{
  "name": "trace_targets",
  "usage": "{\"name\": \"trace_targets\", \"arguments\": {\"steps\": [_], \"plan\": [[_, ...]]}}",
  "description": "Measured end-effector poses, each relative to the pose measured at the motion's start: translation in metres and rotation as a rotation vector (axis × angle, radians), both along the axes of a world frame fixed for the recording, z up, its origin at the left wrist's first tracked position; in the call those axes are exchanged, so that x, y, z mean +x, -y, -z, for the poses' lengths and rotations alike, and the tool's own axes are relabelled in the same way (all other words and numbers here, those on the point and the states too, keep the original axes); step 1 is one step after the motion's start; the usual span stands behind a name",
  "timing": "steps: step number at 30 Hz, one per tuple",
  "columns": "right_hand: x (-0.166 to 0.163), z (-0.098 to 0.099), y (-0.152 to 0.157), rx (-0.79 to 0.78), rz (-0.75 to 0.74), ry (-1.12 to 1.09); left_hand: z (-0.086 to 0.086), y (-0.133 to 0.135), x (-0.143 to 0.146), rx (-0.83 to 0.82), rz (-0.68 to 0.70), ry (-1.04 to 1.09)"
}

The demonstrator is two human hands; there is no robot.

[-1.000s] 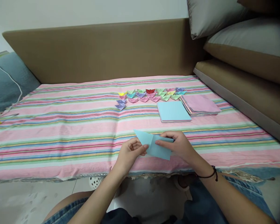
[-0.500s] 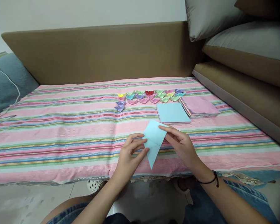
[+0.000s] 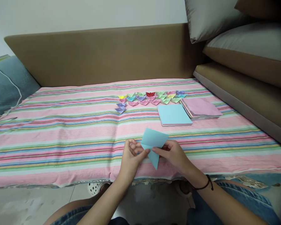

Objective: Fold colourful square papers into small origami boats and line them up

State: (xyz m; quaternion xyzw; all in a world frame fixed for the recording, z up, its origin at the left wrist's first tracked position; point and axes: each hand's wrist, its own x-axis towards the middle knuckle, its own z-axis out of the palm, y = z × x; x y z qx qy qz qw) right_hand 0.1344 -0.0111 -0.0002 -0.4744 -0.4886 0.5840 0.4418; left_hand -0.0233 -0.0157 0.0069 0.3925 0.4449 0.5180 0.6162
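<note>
A light blue sheet of origami paper [image 3: 154,137], folded to a kite-like shape with a point toward me, is held up between both hands over the front of the striped cloth. My left hand [image 3: 132,157] pinches its left edge, thumb on the front face and fingers behind. On the right side my right hand [image 3: 173,154] grips it, with the thumb pressed on the lower middle near a crease and the other fingers behind the paper. Beyond the hands lies a stack of blue paper squares [image 3: 174,115]. Several folded paper boats [image 3: 144,102] in many colours stand in rows farther back.
A second stack of paper, pink on top [image 3: 202,107], lies right of the blue one. The striped cloth [image 3: 61,134] covers the seat up to a brown backrest [image 3: 103,57]. Cushions [image 3: 245,50] are piled at the right. A white cable [image 3: 16,86] hangs at the left.
My right hand has moved from the paper's upper right corner down to its lower middle, thumb now in front. The paper has tilted and turned slightly; both thumbs are closer together.
</note>
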Motion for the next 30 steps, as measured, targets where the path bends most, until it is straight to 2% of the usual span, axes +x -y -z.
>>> {"name": "trace_targets", "arguments": {"steps": [4,10,21,24,30], "plan": [[0.004,0.0,-0.002,0.049,0.0,0.029,-0.001,0.001,0.0,-0.044,0.068,-0.028],[0.004,-0.003,-0.003,0.0,-0.061,-0.008,-0.005,-0.003,-0.007,-0.039,0.036,-0.055],[0.007,-0.007,-0.003,-0.038,0.006,0.0,-0.011,-0.003,-0.008,-0.072,-0.03,0.042],[0.009,-0.008,-0.004,0.023,0.006,0.064,-0.009,-0.004,-0.01,-0.026,-0.015,-0.026],[0.018,-0.008,-0.005,0.295,0.061,0.276,-0.01,-0.003,-0.013,0.078,0.093,-0.178]]}}
